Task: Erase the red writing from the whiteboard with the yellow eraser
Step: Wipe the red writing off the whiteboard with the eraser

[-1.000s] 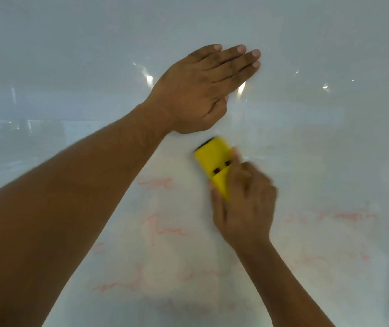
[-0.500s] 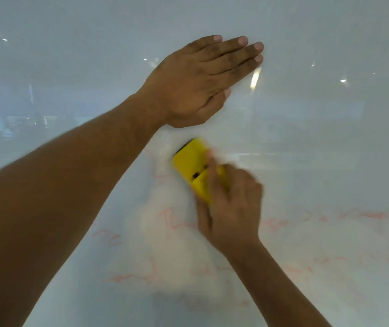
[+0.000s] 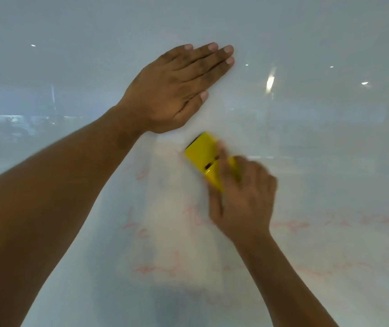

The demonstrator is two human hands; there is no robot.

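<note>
A yellow eraser (image 3: 202,156) presses against the whiteboard (image 3: 330,138) near the middle of the view, and my right hand (image 3: 243,199) grips its lower end. The hand and eraser are blurred by motion. My left hand (image 3: 177,88) lies flat on the board just above and left of the eraser, fingers together and holding nothing. Faint red writing (image 3: 290,225) runs in smeared lines across the lower half of the board. Further red marks (image 3: 137,227) sit left of the eraser's path, and a paler wiped patch lies below the eraser.
The glossy board reflects ceiling lights (image 3: 270,82) at upper right. My left forearm (image 3: 47,208) crosses the lower left of the view and hides the board behind it.
The eraser slid left and then back toward the right with my right hand. The wiped pale patch under it looks broader. My left hand stays flat on the board.
</note>
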